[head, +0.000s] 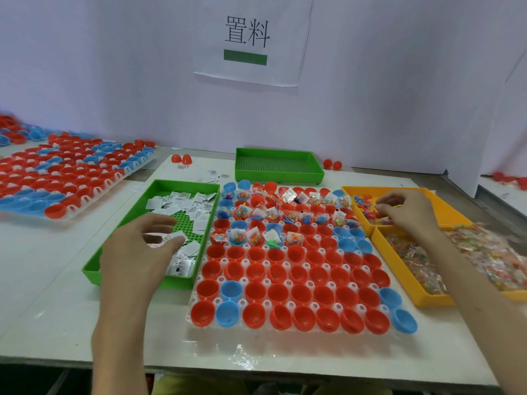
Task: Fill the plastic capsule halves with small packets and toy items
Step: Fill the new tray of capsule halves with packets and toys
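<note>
A white holder tray [258, 329] in front of me carries rows of red and blue capsule halves [302, 295]. The far rows hold packets and toys [251, 236]; the near rows are bare. My left hand [137, 249] hovers over the green tray [134, 212] of white paper packets [185, 202] and pinches one packet [171, 238] between thumb and fingers. My right hand [405, 210] reaches into the far yellow bin [445, 209] and its curled fingers pick at the small coloured toys [368, 208].
A near yellow bin [399, 269] holds clear packets of coloured bits. An empty green tray [278, 163] stands at the back. A second holder with capsule halves [65, 178] lies at the left. Loose red halves [181, 159] lie by the white wall.
</note>
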Motion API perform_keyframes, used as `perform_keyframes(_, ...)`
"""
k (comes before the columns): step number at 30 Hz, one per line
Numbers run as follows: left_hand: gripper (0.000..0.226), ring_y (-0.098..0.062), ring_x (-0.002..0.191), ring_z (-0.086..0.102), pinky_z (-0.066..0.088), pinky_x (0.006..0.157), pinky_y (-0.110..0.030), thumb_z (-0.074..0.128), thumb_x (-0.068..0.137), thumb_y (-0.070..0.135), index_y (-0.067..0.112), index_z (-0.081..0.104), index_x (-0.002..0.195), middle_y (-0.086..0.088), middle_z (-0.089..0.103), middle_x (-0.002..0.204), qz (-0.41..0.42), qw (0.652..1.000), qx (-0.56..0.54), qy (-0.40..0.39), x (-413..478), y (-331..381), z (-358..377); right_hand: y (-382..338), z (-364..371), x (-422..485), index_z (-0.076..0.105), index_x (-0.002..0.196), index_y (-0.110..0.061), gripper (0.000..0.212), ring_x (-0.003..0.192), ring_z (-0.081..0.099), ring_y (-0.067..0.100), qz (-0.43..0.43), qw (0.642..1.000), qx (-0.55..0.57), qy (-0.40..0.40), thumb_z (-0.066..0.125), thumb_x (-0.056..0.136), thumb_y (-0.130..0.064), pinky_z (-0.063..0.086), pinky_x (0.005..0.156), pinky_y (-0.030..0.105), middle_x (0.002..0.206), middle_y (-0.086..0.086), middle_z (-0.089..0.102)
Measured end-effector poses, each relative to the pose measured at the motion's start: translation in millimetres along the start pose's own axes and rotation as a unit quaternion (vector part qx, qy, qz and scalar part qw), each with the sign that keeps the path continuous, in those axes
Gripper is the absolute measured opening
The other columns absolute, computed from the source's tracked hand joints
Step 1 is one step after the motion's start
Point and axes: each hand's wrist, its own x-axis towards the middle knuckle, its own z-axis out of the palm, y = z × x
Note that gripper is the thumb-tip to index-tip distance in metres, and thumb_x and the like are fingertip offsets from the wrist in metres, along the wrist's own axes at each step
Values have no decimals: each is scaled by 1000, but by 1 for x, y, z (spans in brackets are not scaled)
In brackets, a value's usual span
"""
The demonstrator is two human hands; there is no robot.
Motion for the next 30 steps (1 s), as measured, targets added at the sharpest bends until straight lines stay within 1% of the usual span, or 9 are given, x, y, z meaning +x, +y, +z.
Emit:
perform_keyframes(4,26,-11,98,62,43,100,-42,81,81,37,43,68,102,16,66,103,-39,979,148,-131,-2,2,-2,-4,2,1,73,96,-16,7,80,67,13,-19,998,3,-54,73,90,-15,49,59,22,92,2,70)
perform_keyframes(8,13,-12,100,58,31,99,-40,71,88,41,49,63,83,22,61,91,-57,967,221,-114,-4,9,4,-6,8,2,76,98,-16,16,87,63,12,-35,992,-53,-111,77,84,-10,50,74,27,93,0,70)
perform_keyframes(12,27,-8,80,45,23,89,-38,70,90,38,46,58,67,26,52,68,-68,967,232,-85,-3,6,9,-5,9,3,75,83,-22,15,80,62,7,-38,992,-64,-98,76,85,-8,46,61,21,90,-1,70)
perform_keyframes(16,24,1,70,45,26,90,-38,72,89,33,45,61,71,22,58,69,-48,981,180,-54,-4,4,11,-2,8,2,75,79,-23,18,79,61,6,-34,994,-59,-90,75,85,-6,44,60,21,86,-1,71)
perform_keyframes(20,25,-12,80,60,40,93,-42,76,86,20,41,66,76,18,63,72,-23,997,75,10,-3,3,12,-5,4,-2,72,78,-24,17,78,59,7,-38,999,-35,-4,74,87,-10,46,66,27,84,-2,68)
perform_keyframes(23,28,-7,77,62,48,76,-31,76,85,8,35,70,81,14,65,75,14,999,-11,36,-2,2,12,-9,-2,-4,72,81,-21,11,74,61,10,-56,997,-1,54,74,87,-11,45,64,26,81,0,69)
perform_keyframes(26,26,-11,94,66,47,89,-36,77,86,15,38,70,94,10,72,96,23,999,30,-12,-1,0,13,-16,-8,-6,74,83,-16,8,72,63,14,-69,995,28,73,73,86,-9,49,68,30,81,3,71)
perform_keyframes(28,28,-17,118,59,36,107,-43,72,89,29,46,67,112,10,68,125,15,981,184,-64,-1,0,16,-22,-9,-8,75,87,-13,4,75,65,17,-78,993,38,76,73,87,-9,50,71,32,84,5,71)
perform_keyframes(30,33,-18,128,51,26,107,-42,67,91,34,48,65,120,12,60,138,9,957,276,-85,-1,1,18,-28,-9,-10,75,91,-12,5,78,65,17,-87,993,40,75,72,88,-9,50,71,31,87,4,71)
